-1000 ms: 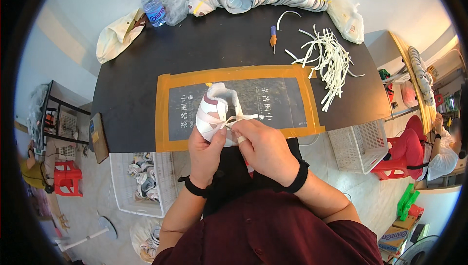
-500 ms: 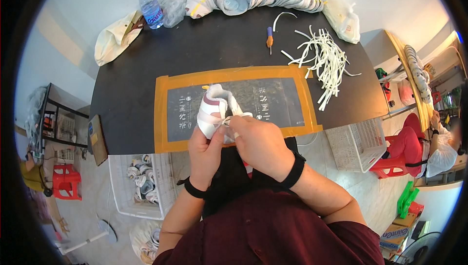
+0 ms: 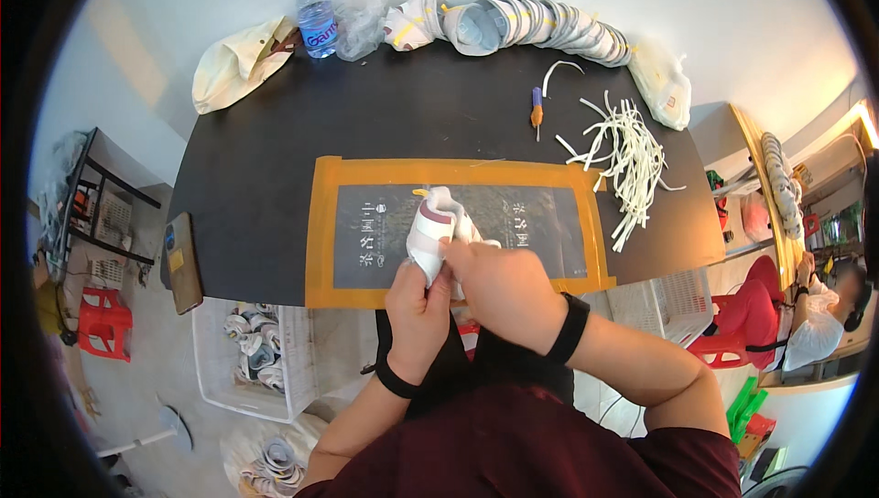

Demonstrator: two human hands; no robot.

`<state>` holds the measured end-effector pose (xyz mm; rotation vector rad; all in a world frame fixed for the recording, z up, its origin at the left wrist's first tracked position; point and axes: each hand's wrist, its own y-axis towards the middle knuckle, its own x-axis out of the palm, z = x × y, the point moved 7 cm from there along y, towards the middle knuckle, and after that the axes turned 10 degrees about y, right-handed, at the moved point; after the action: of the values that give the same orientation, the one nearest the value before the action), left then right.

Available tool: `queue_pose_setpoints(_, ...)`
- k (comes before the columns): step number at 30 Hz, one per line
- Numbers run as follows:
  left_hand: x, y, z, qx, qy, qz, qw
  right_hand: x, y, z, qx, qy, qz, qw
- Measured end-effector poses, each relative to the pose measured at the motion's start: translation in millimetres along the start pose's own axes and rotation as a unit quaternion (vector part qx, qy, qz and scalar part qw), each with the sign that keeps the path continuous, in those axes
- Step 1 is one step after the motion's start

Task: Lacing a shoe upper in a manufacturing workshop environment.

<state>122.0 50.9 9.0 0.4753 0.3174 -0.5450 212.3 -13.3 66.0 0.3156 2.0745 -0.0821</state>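
Note:
A white shoe upper [image 3: 427, 240] with a mauve collar band and a yellow tab is held over the taped mat [image 3: 467, 171] at the table's near edge. My left hand [image 3: 417, 310] grips its lower end, thumb and fingers closed on it. Against the upper's right side, my right hand [image 3: 513, 289] is closed, its fingertips pinching at the front opening. Whether a lace lies between those fingertips is hidden. Further right lies a pile of white laces [image 3: 632, 164], with a single lace [image 3: 547, 77] apart from it. An awl-like tool [image 3: 537, 112] with a purple and orange handle rests nearby.
Nested shoe uppers [image 3: 549, 24] line the back edge, beside a water bottle [image 3: 316, 17], a cloth cap [image 3: 240, 68] and a plastic bag [image 3: 664, 91]. A phone [image 3: 183, 265] lies at the left edge. White crates [image 3: 302, 361] stand below; another person [image 3: 815, 315] sits at right.
The whole view has shifted, so the table sits lower and further right. My right fingers, earlier pinching a visible lace, are now pressed in against the upper, which has tilted slightly.

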Motion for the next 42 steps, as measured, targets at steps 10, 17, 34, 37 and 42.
queue_pose_setpoints(10,0.2,-0.7,-3.9,-0.014,-0.004,-0.021,1.0,10.3,17.4,29.4,0.111,0.22,-0.046,0.968)
queue_pose_setpoints(17,-0.5,7.4,-3.6,-0.034,-0.005,-0.052,0.998,31.1,19.1,55.0,0.227,0.365,-0.075,0.9)
queue_pose_setpoints(34,6.8,5.5,-21.9,-0.097,-0.081,-0.077,0.989,12.9,24.2,17.1,0.029,0.061,-0.082,0.994)
queue_pose_setpoints(37,5.6,2.3,-22.4,-0.161,-0.127,-0.062,0.977,12.4,18.2,31.4,0.067,0.203,-0.022,0.977)
queue_pose_setpoints(42,7.5,3.1,-19.8,-0.163,-0.172,-0.069,0.969,10.9,7.7,36.9,0.085,0.268,0.012,0.959)
